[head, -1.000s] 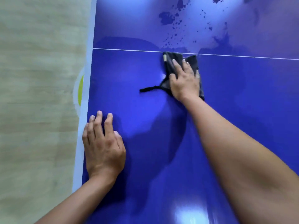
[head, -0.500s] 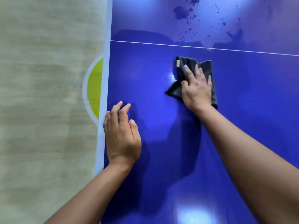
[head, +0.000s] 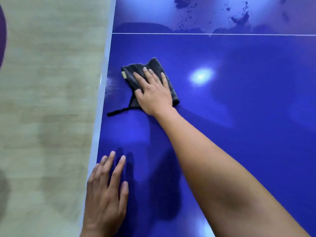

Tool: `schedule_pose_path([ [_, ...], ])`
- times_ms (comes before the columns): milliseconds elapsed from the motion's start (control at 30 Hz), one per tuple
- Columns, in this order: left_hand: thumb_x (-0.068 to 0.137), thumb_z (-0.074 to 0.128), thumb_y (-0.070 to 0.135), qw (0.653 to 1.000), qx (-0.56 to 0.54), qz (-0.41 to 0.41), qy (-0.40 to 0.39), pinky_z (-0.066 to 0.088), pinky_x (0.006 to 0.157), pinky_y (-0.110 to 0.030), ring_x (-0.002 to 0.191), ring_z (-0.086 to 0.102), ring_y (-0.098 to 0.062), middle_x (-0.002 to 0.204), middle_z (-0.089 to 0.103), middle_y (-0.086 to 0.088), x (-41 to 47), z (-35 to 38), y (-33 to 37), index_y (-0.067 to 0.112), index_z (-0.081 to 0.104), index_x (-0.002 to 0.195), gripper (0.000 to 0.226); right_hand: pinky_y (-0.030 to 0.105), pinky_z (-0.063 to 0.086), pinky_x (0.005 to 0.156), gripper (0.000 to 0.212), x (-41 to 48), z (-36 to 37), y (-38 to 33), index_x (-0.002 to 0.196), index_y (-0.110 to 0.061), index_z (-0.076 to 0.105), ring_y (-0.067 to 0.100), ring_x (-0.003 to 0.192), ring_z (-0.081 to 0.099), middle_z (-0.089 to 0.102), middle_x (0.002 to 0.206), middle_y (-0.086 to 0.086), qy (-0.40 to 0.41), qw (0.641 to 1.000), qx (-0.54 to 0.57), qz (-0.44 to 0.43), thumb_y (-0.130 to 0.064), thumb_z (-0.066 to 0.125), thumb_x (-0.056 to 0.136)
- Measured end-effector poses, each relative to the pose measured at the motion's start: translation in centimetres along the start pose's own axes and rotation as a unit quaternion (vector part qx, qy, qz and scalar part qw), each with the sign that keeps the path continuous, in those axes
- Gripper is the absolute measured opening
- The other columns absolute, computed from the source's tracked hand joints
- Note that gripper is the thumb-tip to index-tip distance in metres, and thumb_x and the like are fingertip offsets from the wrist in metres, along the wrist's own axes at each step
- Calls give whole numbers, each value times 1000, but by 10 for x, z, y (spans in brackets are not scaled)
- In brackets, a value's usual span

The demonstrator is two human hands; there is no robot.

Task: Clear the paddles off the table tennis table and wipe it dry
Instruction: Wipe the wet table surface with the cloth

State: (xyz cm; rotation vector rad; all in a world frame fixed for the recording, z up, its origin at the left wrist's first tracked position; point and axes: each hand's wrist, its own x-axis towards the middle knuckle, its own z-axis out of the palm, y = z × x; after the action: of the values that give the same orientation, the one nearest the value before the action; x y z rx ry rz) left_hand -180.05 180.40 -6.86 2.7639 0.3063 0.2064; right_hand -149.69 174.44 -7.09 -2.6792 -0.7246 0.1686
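The blue table tennis table point(head: 239, 117) fills the right of the head view. A dark grey cloth point(head: 131, 74) lies flat on it near the left edge, with a thin strap trailing toward me. My right hand point(head: 153, 91) presses flat on the cloth, fingers spread. My left hand point(head: 106, 194) rests palm down on the table's near left edge and holds nothing. Water puddles and drops point(head: 239, 16) sit beyond the white line point(head: 222, 34) at the far side. No paddle is in view.
The table's pale left border point(head: 100, 100) runs from top to bottom. Left of it is a light wooden floor point(head: 42, 117). A bright light reflection point(head: 201, 76) shows on the table surface.
My right hand has slid the cloth to the left, close to the table's left edge, and its strap trails out again. My left hand stays flat near the edge.
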Motion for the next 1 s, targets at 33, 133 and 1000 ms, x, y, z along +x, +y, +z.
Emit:
schedule_pose_path([
  [33, 90, 43, 30, 1000, 13, -8, -15, 32, 112, -55, 142, 40, -37, 156, 40, -16, -10, -1, 1, 9, 52, 144, 59, 43, -3, 127, 59, -13, -10, 26, 158, -40, 29, 10, 156, 10, 16, 170, -5, 10, 1000, -4, 28, -41, 38, 100],
  [133, 94, 38, 35, 998, 35, -11, -56, 24, 118, -52, 149, 30, -32, 162, 31, -10, -29, -3, 4, 14, 45, 150, 60, 45, -1, 127, 61, -55, -46, 116, 159, -39, 27, 13, 157, 11, 16, 170, -2, 33, 991, -32, 122, -41, 38, 100],
  [1000, 90, 50, 16, 992, -112, 32, 53, 30, 118, -49, 129, 53, -29, 132, 61, -8, -57, -18, -12, 8, 65, 124, 38, 49, -3, 126, 59, -128, 58, -122, 159, -38, 28, 15, 157, 8, 15, 171, 1, -3, 997, -51, -60, -41, 37, 101],
])
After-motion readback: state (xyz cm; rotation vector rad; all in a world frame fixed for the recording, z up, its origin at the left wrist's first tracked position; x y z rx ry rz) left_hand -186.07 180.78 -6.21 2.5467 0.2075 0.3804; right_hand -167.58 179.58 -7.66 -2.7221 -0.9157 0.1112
